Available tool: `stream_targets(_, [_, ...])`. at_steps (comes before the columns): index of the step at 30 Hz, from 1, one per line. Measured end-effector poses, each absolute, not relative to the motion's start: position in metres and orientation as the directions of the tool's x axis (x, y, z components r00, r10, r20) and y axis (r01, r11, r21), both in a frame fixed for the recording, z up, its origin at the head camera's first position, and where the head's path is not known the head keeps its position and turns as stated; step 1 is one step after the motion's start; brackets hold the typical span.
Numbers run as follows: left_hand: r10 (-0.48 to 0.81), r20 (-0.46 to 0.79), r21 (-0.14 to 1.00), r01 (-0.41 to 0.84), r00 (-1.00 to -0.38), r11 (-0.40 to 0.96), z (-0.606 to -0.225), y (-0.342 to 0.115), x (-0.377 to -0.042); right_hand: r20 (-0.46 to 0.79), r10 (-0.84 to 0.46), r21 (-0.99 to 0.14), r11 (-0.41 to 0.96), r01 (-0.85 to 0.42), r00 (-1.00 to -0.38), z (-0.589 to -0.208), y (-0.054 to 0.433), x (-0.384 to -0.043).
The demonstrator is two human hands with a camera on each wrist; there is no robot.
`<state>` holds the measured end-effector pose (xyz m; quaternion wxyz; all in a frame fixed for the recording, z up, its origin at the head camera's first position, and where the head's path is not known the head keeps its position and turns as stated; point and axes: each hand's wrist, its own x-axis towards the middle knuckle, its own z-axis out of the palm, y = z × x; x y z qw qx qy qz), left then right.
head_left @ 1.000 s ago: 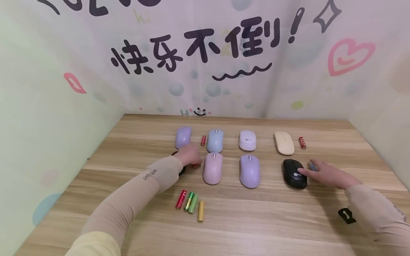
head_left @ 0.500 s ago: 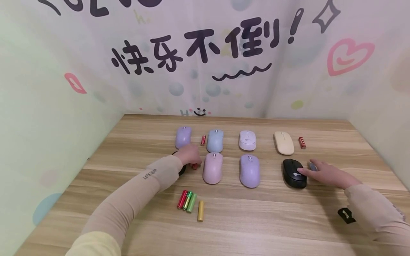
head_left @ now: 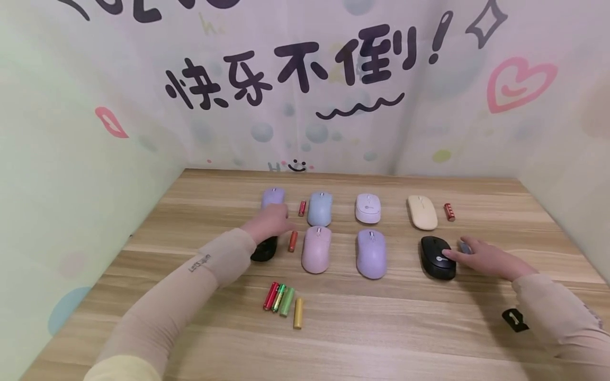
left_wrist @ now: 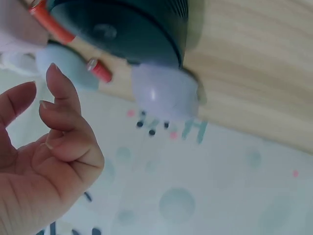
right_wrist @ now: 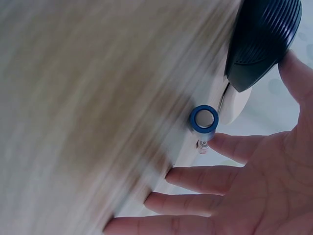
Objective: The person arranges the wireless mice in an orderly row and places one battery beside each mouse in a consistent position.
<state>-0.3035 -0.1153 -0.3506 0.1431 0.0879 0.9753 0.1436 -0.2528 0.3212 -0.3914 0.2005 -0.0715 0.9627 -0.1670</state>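
Over the left black mouse (head_left: pixel 265 251) hovers my left hand (head_left: pixel 269 222), its fingers loosely bent around nothing. A red battery (head_left: pixel 293 241) lies between that hand and the pink mouse (head_left: pixel 316 250). In the left wrist view, a gap separates the thumb and forefinger, and the black mouse (left_wrist: pixel 117 29) is partly cut off. Fingers spread, my right hand (head_left: pixel 488 259) rests on the table. Its thumb touches the right black mouse (head_left: pixel 436 258), while its forefinger touches a blue battery (right_wrist: pixel 204 107) lying on the table beside that mouse.
A purple mouse (head_left: pixel 372 254) sits mid-table. Behind are another purple mouse (head_left: pixel 274 196), blue (head_left: pixel 320 209), white (head_left: pixel 368 208) and cream (head_left: pixel 422 212) mice, plus red batteries (head_left: pixel 302 208). In front lie a green battery (head_left: pixel 287 302), a yellow battery (head_left: pixel 298 313) and others. A black clip-like piece (head_left: pixel 515 319) lies right.
My left hand has let go of the red battery and moved up and left, uncovering it. The loose green and red batteries in front have rolled slightly. The right hand stays still.
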Motion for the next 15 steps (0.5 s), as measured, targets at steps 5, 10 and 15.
stream_targets(5, [0.259, -0.224, 0.281, 0.192, -0.940, 0.940, -0.344, -0.125, -0.280, -0.367, -0.199, -0.344, 0.937, -0.066, -0.909, -0.391, 0.322, -0.253])
stream_targets(10, [0.340, -0.294, 0.237, 0.276, -0.893, 0.931, -0.353, -0.131, -0.249, -0.372, -0.197, -0.348, 0.936, -0.060, -0.907, -0.390, 0.322, -0.253])
stream_targets(15, [0.353, -0.374, 0.238, 0.279, -0.858, 0.930, -0.366, -0.135, -0.223, -0.382, -0.190, -0.345, 0.937, -0.052, -0.904, -0.390, 0.321, -0.252])
